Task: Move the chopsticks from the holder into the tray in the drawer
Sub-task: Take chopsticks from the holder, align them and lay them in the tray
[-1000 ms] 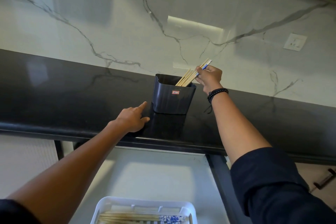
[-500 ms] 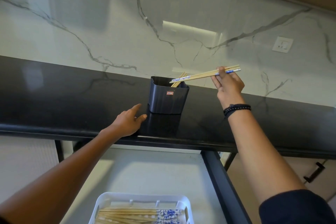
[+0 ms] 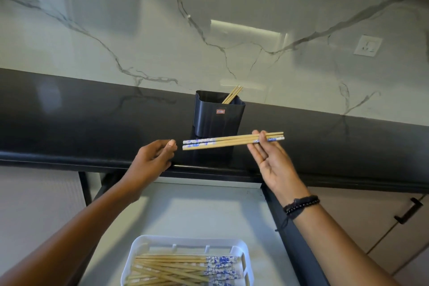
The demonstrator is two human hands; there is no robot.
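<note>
Pinching chopsticks (image 3: 232, 142) before the holder (image 3: 218, 121) is the right hand (image 3: 271, 165), left hand (image 3: 151, 162) loose and empty

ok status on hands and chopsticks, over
Right hand pinches a chopstick bundle, level, in front of the holder. Left hand open near its free end, not touching. A few sticks left in holder; tray below unobstructed.

The black countertop (image 3: 69, 109) ran right across the middle of the frame, glossy, and there the dark holder (image 3: 218, 123) stood upright on it at centre, back near the marble wall (small red label on its front face). Below, lower centre, the pale drawer floor (image 3: 197, 211) carried a white tray (image 3: 185, 239) at the bottom edge, chopsticks (image 3: 176, 267) lying flat inside.
</note>
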